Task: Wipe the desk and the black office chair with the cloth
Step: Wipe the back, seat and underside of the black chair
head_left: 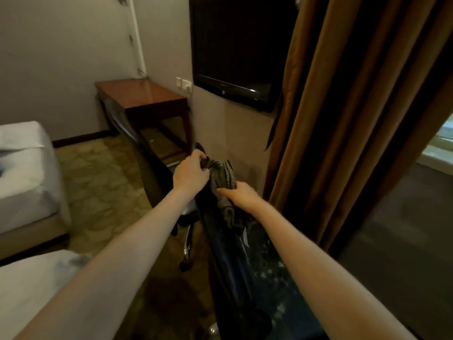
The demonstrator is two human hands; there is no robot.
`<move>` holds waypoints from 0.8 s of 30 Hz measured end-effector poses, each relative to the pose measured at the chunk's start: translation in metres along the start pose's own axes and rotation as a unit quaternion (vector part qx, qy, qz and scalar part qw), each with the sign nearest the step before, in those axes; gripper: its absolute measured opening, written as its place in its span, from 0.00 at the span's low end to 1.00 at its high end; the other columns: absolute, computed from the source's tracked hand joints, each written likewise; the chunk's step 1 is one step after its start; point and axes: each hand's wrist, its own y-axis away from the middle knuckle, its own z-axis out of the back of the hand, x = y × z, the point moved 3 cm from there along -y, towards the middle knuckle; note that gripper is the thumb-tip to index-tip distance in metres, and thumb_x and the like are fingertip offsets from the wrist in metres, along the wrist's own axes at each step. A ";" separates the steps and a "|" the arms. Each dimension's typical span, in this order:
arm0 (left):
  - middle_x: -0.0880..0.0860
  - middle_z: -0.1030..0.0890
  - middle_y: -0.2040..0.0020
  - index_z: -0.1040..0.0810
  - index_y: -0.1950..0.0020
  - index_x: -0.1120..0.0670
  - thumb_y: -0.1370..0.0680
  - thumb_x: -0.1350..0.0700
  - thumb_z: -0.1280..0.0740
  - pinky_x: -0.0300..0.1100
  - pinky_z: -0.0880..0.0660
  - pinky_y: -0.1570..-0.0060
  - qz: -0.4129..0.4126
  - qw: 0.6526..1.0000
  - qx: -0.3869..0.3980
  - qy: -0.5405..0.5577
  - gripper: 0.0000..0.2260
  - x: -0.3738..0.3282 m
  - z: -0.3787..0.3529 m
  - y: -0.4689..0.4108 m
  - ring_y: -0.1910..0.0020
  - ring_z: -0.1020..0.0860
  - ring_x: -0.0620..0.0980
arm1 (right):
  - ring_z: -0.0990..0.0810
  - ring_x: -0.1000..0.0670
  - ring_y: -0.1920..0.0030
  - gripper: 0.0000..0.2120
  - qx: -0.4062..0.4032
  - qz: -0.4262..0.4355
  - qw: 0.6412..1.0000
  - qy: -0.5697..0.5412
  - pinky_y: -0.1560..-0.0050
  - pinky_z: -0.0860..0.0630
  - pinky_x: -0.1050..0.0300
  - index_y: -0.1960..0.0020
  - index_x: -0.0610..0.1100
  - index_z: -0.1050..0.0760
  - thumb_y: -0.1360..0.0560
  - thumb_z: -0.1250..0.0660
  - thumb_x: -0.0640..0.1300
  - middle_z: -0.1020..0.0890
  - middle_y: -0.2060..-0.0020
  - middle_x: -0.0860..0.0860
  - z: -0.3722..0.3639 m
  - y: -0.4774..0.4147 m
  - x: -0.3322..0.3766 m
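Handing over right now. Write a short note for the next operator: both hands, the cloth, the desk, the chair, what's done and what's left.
Left hand grips one end of the cloth; right hand holds its other side.
The cloth is bunched between them, above the far end of the dark glossy desk.
The black office chair stands at the desk's left side.
Done: no wiped area can be told apart.
Left: treat both desk and chair as unwiped.

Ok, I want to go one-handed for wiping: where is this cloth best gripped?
Probably the bunched upper end of the cloth, coming from the left, where the left hand pinches it. The rest trails loose past the right hand, so a lower grip would leave folds dangling.
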 end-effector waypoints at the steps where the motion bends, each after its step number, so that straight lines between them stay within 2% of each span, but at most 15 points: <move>1: 0.53 0.24 0.38 0.31 0.35 0.53 0.22 0.60 0.37 0.46 0.26 0.51 0.029 0.999 0.004 0.045 0.16 -0.001 0.000 0.004 0.43 0.24 0.53 | 0.25 0.45 0.38 0.22 -0.016 0.019 1.000 -0.006 0.38 0.29 0.54 0.31 0.44 0.32 0.22 0.36 0.51 0.25 0.36 0.46 -0.003 0.002 -0.003; 4: 0.53 0.27 0.37 0.29 0.38 0.53 0.22 0.64 0.38 0.47 0.26 0.45 0.148 0.967 -0.039 0.202 0.14 -0.008 0.011 0.023 0.39 0.27 0.53 | 0.29 0.43 0.34 0.31 -0.031 0.063 0.995 -0.065 0.37 0.31 0.51 0.26 0.43 0.45 0.23 0.35 0.49 0.30 0.32 0.45 0.001 0.009 -0.008; 6: 0.52 0.28 0.42 0.28 0.40 0.54 0.22 0.67 0.40 0.48 0.27 0.44 0.222 0.932 -0.050 0.284 0.14 -0.007 0.018 0.041 0.45 0.27 0.53 | 0.30 0.43 0.33 0.29 -0.029 0.103 0.990 -0.086 0.35 0.33 0.51 0.26 0.44 0.44 0.22 0.35 0.47 0.29 0.32 0.45 0.005 0.014 -0.008; 7: 0.55 0.28 0.43 0.28 0.40 0.55 0.22 0.69 0.41 0.49 0.27 0.45 0.250 0.917 -0.044 0.307 0.14 -0.004 0.021 0.051 0.46 0.27 0.54 | 0.30 0.44 0.33 0.28 -0.022 0.128 0.988 -0.081 0.36 0.33 0.52 0.26 0.45 0.43 0.22 0.36 0.45 0.29 0.32 0.46 0.006 0.016 -0.006; 10: 0.63 0.25 0.42 0.28 0.37 0.60 0.21 0.68 0.40 0.50 0.25 0.47 0.316 0.886 0.024 0.338 0.14 0.009 0.027 0.087 0.44 0.25 0.57 | 0.29 0.45 0.34 0.28 0.020 0.180 0.983 -0.014 0.37 0.33 0.55 0.25 0.47 0.42 0.22 0.37 0.42 0.28 0.33 0.47 0.008 0.023 0.006; 12: 0.61 0.23 0.43 0.29 0.34 0.61 0.21 0.65 0.39 0.47 0.24 0.48 0.330 0.873 0.085 0.349 0.15 0.013 0.028 0.109 0.43 0.24 0.55 | 0.29 0.45 0.34 0.30 0.044 0.213 0.975 0.053 0.40 0.33 0.58 0.24 0.47 0.44 0.22 0.36 0.41 0.28 0.33 0.46 0.010 0.028 0.013; 14: 0.59 0.22 0.41 0.28 0.34 0.59 0.20 0.65 0.40 0.45 0.24 0.49 0.323 0.876 0.109 0.343 0.15 0.014 0.024 0.124 0.45 0.22 0.53 | 0.28 0.45 0.36 0.30 0.058 0.241 0.962 0.114 0.42 0.32 0.59 0.24 0.48 0.44 0.23 0.36 0.41 0.28 0.34 0.45 0.008 0.035 0.015; 17: 0.56 0.20 0.47 0.26 0.36 0.60 0.20 0.66 0.41 0.40 0.23 0.52 0.326 0.874 0.063 0.356 0.14 0.008 0.012 0.140 0.53 0.21 0.49 | 0.27 0.44 0.37 0.29 0.070 0.274 0.944 0.172 0.42 0.31 0.56 0.24 0.49 0.42 0.23 0.36 0.44 0.28 0.35 0.44 0.007 0.049 0.010; 19: 0.57 0.20 0.47 0.27 0.34 0.61 0.21 0.69 0.44 0.39 0.23 0.52 0.346 0.840 0.031 0.417 0.16 0.005 0.006 0.152 0.53 0.21 0.48 | 0.28 0.45 0.38 0.29 0.088 0.293 0.934 0.182 0.42 0.32 0.58 0.25 0.49 0.41 0.23 0.36 0.42 0.28 0.36 0.44 0.007 0.065 0.008; 22: 0.58 0.21 0.50 0.31 0.33 0.62 0.22 0.73 0.48 0.42 0.26 0.46 0.368 0.762 -0.007 0.532 0.20 0.001 0.005 0.172 0.46 0.23 0.52 | 0.28 0.46 0.39 0.28 0.089 0.325 0.921 0.194 0.47 0.35 0.63 0.25 0.48 0.40 0.23 0.36 0.41 0.28 0.36 0.45 0.009 0.092 0.006; 24: 0.58 0.23 0.52 0.31 0.33 0.61 0.22 0.73 0.50 0.44 0.27 0.45 0.386 0.741 -0.023 0.549 0.20 -0.006 0.008 0.187 0.46 0.24 0.54 | 0.28 0.46 0.39 0.28 0.085 0.332 0.916 0.207 0.49 0.36 0.64 0.25 0.49 0.40 0.23 0.36 0.41 0.27 0.37 0.45 0.009 0.108 0.002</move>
